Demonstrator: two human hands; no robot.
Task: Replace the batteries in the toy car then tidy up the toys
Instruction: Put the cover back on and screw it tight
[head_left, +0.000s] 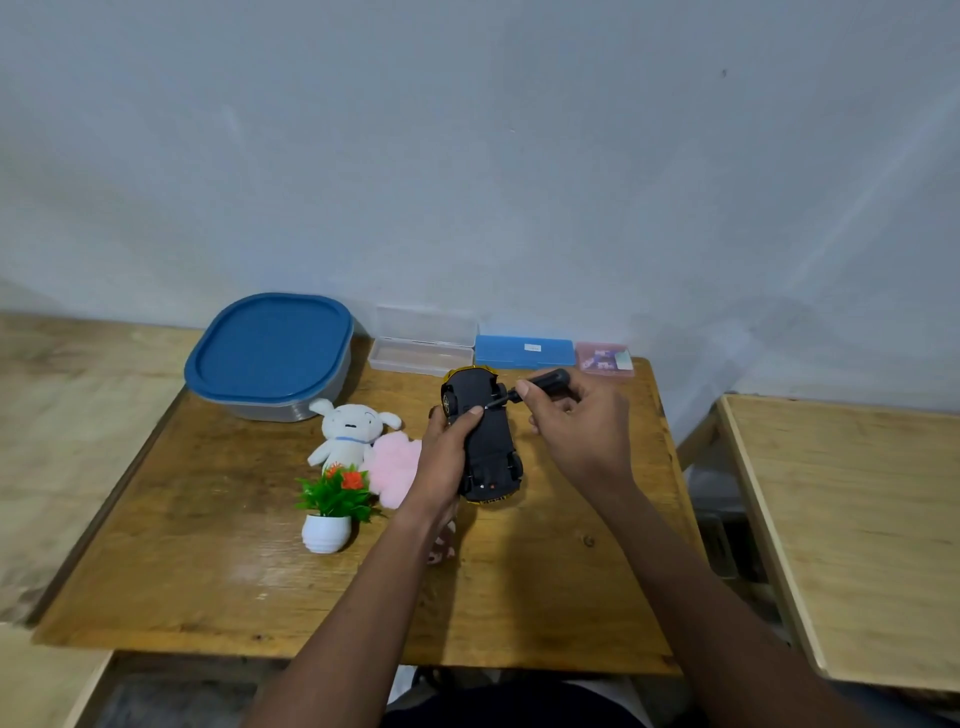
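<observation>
Toy car (488, 441), underside up, centre frame above the tabletop (208, 571).
Left hand (447, 457) fingers grip its flank; right hand (576, 421) fingers hold a screwdriver (540, 384) at the chassis. Likely light, rigid, smooth plastic; hold mid-body. Plush dog (348, 431), pink plush (395, 462), potted plant (332, 509) crowd left.

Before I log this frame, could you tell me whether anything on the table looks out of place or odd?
Nothing stands out. The toy car is upside down only because the left hand steadies it for the screwdriver held by the right hand.
</observation>
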